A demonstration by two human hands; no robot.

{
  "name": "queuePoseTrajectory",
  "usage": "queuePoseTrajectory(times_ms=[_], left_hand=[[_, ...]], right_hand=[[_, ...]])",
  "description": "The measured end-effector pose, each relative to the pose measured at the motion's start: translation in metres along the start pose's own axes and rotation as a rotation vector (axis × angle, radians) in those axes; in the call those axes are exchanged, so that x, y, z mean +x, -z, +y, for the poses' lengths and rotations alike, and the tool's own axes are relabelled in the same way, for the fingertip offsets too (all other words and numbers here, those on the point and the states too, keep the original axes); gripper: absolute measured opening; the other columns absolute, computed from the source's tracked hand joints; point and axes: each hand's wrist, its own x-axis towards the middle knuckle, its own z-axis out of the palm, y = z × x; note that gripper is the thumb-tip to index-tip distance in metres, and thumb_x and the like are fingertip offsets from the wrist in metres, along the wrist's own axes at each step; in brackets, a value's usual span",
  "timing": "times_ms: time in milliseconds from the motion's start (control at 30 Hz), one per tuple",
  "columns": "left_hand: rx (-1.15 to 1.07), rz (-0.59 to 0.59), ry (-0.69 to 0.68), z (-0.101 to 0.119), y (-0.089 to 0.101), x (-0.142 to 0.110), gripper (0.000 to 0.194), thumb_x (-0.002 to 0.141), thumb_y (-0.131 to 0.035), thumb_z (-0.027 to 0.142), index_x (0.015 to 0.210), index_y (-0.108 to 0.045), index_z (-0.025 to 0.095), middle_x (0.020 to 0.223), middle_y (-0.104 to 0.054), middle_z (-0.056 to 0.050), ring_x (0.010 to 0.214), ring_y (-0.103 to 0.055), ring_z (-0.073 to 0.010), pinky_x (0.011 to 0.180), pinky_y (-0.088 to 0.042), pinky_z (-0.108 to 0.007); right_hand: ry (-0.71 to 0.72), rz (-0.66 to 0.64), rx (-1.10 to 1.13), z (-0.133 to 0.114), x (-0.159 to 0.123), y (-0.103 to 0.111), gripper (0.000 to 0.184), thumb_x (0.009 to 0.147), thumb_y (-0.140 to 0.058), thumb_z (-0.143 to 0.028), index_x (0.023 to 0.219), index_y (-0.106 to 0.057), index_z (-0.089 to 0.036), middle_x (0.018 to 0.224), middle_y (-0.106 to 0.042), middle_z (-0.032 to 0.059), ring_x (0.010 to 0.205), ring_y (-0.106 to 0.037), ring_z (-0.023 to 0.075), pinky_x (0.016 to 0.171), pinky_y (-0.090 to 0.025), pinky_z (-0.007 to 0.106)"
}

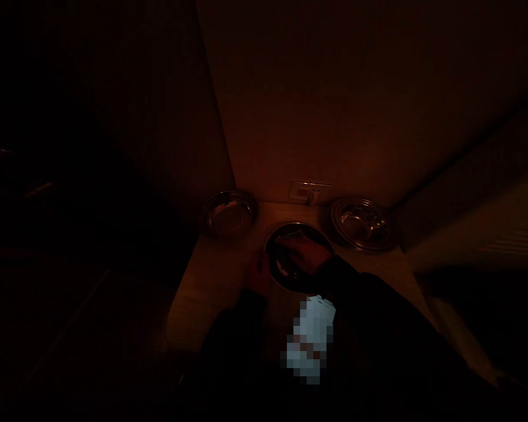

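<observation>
In dim light, a round metal dish (295,285) with a dark inside lies on a small wooden table. My left hand (259,274) is closed at the dish's left rim, its fingers mostly in shadow. Over the inside of the dish is my right hand (310,255), reaching in from the right with bent fingers. A thin, pale-edged piece (290,236) shows by its fingertips; it is too dark to tell what it is. Just below the dish glows a bright phone-like screen (312,334), blurred into blocks.
Shiny round metal plates (229,217) sit at the table's back left corner. At the back right stands a stack of compartment plates (363,225). A wall socket (310,191) with a plug is behind the wooden table (202,293). Panels rise behind and beside it.
</observation>
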Motion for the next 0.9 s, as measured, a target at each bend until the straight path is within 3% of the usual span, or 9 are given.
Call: queuePoseTrajectory(times_ms=[133, 367, 533, 767, 900], left_hand=[[0.010, 0.010, 0.014, 0.000, 0.000, 0.000, 0.037, 0.090, -0.043, 0.029, 0.113, -0.066, 0.011, 0.114, -0.068, -0.016, 0.106, -0.064, -0.0278, 0.092, -0.050, -0.041], [0.003, -0.001, -0.011, 0.001, 0.001, -0.001, 0.037, 0.090, -0.042, 0.027, 0.113, -0.066, 0.011, 0.115, -0.067, -0.015, 0.109, -0.063, -0.0265, 0.095, -0.048, -0.040], [-0.018, -0.013, -0.004, 0.001, 0.001, 0.000, 0.035, 0.090, -0.042, 0.027, 0.111, -0.066, 0.012, 0.113, -0.069, -0.013, 0.107, -0.063, -0.0245, 0.095, -0.048, -0.037], [0.000, 0.000, -0.006, 0.001, 0.000, -0.002, 0.036, 0.091, -0.041, 0.028, 0.112, -0.066, 0.011, 0.112, -0.069, -0.014, 0.105, -0.064, -0.0253, 0.093, -0.050, -0.038], [-0.007, -0.001, -0.011, 0.001, -0.001, -0.002, 0.037, 0.091, -0.041, 0.028, 0.112, -0.066, 0.010, 0.114, -0.068, -0.015, 0.108, -0.063, -0.0258, 0.095, -0.048, -0.038]], right_hand=[[0.019, 0.012, -0.070, -0.008, -0.002, -0.003, 0.060, 0.087, -0.055, -0.031, 0.144, -0.038, -0.025, 0.143, -0.045, 0.0093, 0.127, -0.043, 0.0314, 0.095, -0.046, 0.044], [0.063, 0.006, -0.154, -0.014, -0.009, -0.005, 0.051, 0.091, -0.049, -0.033, 0.140, -0.044, -0.021, 0.150, -0.033, 0.0139, 0.130, -0.039, 0.0328, 0.092, -0.048, 0.045], [0.090, -0.022, -0.174, -0.016, -0.006, -0.012, 0.046, 0.093, -0.044, -0.030, 0.139, -0.045, -0.027, 0.148, -0.039, 0.0072, 0.134, -0.035, 0.0277, 0.098, -0.043, 0.046], [-0.076, 0.045, -0.203, -0.008, -0.003, -0.012, 0.047, 0.096, -0.033, -0.035, 0.138, -0.047, -0.019, 0.145, -0.044, 0.0110, 0.124, -0.042, 0.0355, 0.088, -0.046, 0.052], [-0.062, 0.048, -0.204, -0.011, -0.006, -0.011, 0.048, 0.095, -0.033, -0.032, 0.139, -0.046, -0.016, 0.145, -0.044, 0.0119, 0.121, -0.042, 0.0363, 0.089, -0.045, 0.051]])
